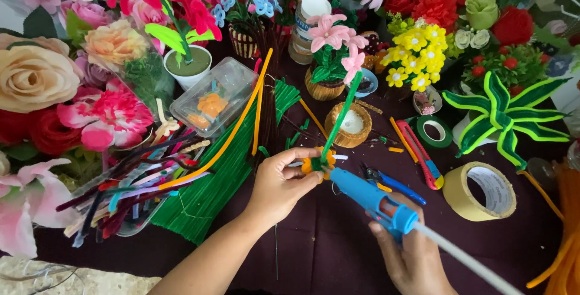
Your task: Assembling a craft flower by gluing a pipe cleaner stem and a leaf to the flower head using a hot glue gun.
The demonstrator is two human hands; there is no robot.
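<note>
My left hand [279,185] pinches a small orange pipe-cleaner flower [314,165] with a long green stem [340,116] that slants up and to the right. My right hand [414,252] grips a blue glue gun [368,196]. Its nozzle points up-left and sits right against the underside of the orange flower. A white glue stick [465,259] juts out of the gun's back toward the lower right.
A dark tablecloth [314,240] bears a bundle of green stems [211,186], mixed pipe cleaners [130,189], a clear box [214,97], a small woven basket [353,124], green tape [433,130], tan tape [481,190], a red cutter [421,153], blue pliers [389,183] and many craft flowers.
</note>
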